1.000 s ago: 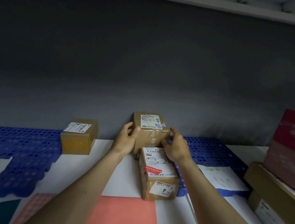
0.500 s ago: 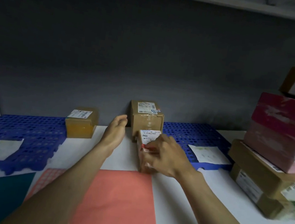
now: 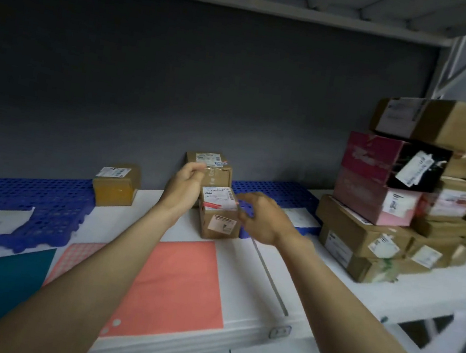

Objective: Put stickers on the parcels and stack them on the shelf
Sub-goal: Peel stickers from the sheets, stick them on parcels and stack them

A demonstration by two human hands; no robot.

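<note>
- Head view: a small taped parcel (image 3: 220, 212) stands on the white shelf (image 3: 330, 282), its long axis running away toward a second parcel (image 3: 210, 167) behind it
- Left hand (image 3: 184, 186) hovers just left of it, fingers loosely curled, holding nothing
- Right hand (image 3: 262, 217) is just right and nearer, fingers half-curled, empty; touch uncertain

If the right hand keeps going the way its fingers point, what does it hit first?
Most likely the front parcel: the right hand points left toward its right side, with the fingertips close beside it. Contact or gap is unclear in the blur.
</note>
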